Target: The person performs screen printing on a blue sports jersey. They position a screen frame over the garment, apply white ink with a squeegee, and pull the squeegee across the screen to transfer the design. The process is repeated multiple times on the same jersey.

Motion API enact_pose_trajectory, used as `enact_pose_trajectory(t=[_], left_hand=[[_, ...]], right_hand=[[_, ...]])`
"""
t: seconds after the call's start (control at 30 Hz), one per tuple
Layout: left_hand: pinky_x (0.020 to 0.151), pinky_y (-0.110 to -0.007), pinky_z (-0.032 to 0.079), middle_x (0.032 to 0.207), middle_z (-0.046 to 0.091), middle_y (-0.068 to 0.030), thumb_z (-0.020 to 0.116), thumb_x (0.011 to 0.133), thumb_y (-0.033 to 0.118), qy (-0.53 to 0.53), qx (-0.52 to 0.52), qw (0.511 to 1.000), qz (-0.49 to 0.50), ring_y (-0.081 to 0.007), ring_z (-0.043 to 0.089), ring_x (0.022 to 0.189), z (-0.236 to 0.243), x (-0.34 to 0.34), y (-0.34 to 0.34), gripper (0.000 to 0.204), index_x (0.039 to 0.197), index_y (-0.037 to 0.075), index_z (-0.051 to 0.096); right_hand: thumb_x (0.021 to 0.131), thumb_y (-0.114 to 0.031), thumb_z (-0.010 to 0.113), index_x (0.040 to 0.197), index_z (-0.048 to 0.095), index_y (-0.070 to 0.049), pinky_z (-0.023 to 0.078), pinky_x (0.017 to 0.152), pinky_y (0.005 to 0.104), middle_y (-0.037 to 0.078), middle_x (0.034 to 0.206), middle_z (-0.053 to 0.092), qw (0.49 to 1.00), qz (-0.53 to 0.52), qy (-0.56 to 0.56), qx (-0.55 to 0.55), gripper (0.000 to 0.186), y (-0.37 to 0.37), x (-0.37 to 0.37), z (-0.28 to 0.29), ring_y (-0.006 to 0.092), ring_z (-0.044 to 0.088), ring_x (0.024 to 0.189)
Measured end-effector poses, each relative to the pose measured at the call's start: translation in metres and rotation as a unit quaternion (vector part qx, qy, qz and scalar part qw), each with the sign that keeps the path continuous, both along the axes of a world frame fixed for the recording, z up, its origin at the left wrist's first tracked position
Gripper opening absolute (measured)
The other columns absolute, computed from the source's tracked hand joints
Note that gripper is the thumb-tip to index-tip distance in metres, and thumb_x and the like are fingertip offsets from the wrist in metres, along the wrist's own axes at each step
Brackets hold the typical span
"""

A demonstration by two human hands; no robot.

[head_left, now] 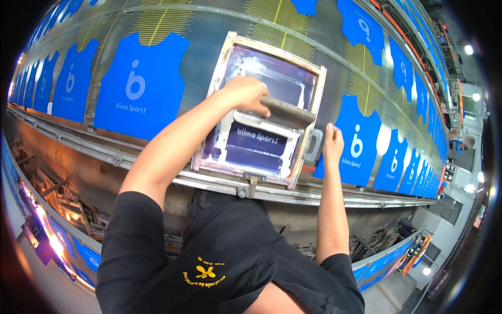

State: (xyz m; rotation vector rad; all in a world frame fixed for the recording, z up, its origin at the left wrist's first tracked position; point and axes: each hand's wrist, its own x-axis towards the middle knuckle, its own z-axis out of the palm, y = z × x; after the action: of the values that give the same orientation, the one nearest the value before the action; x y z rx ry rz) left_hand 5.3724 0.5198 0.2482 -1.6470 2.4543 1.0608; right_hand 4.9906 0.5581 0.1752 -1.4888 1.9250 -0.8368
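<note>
My left hand (246, 95) is wrapped round the grey bar of a squeegee (287, 111), which lies across a printing screen. This screen has a worn, pale, ink-stained frame (216, 78) and dark mesh with white ink smeared around its edges. Light lettering shows on the mesh below the squeegee. Just beyond the frame's right side is my right hand (333, 141), its fingers drawn together and nothing visible in them. It is over the left part of a blue shirt panel (361, 138) printed with a pale logo. What lies beneath the screen is mostly hidden.
Another blue printed panel (137, 86) lies left of the screen on the long grey table, with more in rows both ways. A metal rail (219, 180) with clamps runs along the near edge. A lower bay (68, 183) holds wooden frames, with bright heat or light at left.
</note>
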Motion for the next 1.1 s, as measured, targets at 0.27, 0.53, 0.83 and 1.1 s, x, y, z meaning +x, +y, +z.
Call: enact_pose_trajectory(t=[0.27,0.53,0.83,1.1], left_hand=[[0.083,-0.051,0.059,0.092,0.079,-0.0114,0.086,0.082,0.045,-0.004,-0.153,0.988,0.013,-0.0364,0.075,0.095,-0.025,0.009,-0.092,0.042,0.110,0.015,0.081],[0.087,-0.049,0.057,0.097,0.078,-0.0056,0.089,0.078,0.035,0.068,-0.168,0.981,0.062,-0.0337,0.071,0.100,-0.046,0.017,0.003,0.030,0.103,0.019,0.085],[0.094,-0.043,0.050,0.132,0.071,-0.0028,0.089,0.061,0.015,0.078,-0.262,0.961,0.038,-0.0259,0.066,0.113,-0.058,-0.010,0.260,0.076,0.134,0.013,0.069],[0.103,-0.041,0.049,0.129,0.072,0.0001,0.078,0.065,0.004,0.085,-0.266,0.957,0.076,-0.0233,0.066,0.120,-0.034,0.112,0.265,0.065,0.129,0.014,0.072]], right_hand=[[0.104,-0.039,0.072,0.127,0.071,-0.003,0.043,0.054,0.0298,0.000,0.074,0.062,0.965,-0.070,-0.138,0.212,0.043,0.016,0.000,-0.027,0.0104,0.055,0.059],[0.104,-0.030,0.072,0.140,0.063,-0.006,0.034,0.043,0.0270,0.000,0.072,0.059,0.969,-0.093,-0.177,0.145,0.044,0.010,0.026,0.032,0.0077,0.047,0.050],[0.105,-0.028,0.069,0.128,0.076,-0.007,0.057,0.083,0.0352,0.014,0.110,0.076,0.998,-0.061,0.006,0.010,0.032,0.014,0.028,0.040,0.0223,0.072,0.094],[0.105,-0.027,0.069,0.127,0.072,0.003,0.053,0.098,0.0348,0.013,0.121,0.075,0.982,-0.094,-0.162,-0.022,0.037,0.035,0.163,0.045,0.0212,0.069,0.109]])
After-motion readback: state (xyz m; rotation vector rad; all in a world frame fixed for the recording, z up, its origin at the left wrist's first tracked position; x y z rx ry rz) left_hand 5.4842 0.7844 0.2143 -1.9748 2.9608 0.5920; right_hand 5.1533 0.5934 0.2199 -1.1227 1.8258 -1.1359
